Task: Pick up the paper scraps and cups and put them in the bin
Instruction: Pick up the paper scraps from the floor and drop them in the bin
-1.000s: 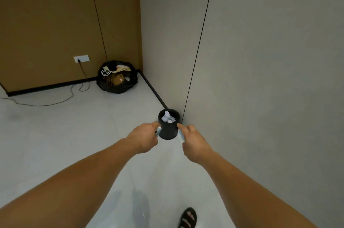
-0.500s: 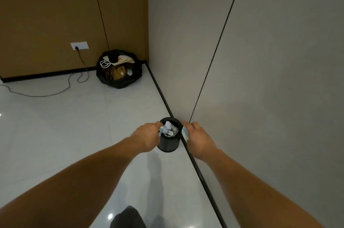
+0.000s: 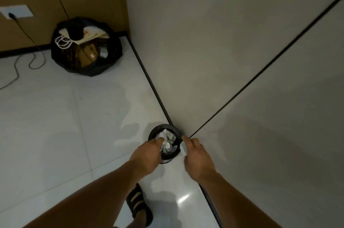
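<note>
Floor, bin (paper-filled), right hand pinching scrap

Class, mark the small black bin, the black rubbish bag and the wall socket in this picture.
small black bin (image 3: pixel 164 125), head view, far side of its rim.
black rubbish bag (image 3: pixel 84 70), head view, near outer wall.
wall socket (image 3: pixel 21 11), head view, white faceplate.

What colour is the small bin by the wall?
The bin is black, seen best in the head view.
</note>
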Action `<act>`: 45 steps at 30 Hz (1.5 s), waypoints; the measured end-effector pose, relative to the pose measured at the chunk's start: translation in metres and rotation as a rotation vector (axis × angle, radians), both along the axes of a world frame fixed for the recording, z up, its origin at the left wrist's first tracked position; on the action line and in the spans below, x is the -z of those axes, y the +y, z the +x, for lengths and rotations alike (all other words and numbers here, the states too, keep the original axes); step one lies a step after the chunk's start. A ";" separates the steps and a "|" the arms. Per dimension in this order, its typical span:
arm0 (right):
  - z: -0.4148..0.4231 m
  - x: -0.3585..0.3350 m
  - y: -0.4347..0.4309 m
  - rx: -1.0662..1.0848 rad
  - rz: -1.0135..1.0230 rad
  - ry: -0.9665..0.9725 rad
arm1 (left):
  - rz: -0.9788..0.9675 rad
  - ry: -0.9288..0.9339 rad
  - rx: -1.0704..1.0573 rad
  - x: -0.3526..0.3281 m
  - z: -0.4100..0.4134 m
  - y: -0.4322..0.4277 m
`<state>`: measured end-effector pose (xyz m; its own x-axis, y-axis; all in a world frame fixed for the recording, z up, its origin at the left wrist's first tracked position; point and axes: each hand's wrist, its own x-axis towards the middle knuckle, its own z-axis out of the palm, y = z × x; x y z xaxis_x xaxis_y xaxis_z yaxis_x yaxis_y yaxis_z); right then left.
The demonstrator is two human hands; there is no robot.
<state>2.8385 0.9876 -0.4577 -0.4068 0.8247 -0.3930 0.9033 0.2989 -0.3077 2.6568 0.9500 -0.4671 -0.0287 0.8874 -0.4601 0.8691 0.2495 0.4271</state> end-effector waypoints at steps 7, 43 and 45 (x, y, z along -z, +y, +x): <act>-0.026 0.205 0.073 -0.009 -0.023 0.011 | -0.005 0.000 0.040 0.210 -0.013 0.092; -0.087 0.171 0.118 -0.429 0.087 -0.124 | 0.013 0.426 0.029 0.148 -0.112 0.088; -0.111 0.121 0.104 -0.466 0.104 -0.113 | 0.033 0.445 -0.038 0.096 -0.129 0.066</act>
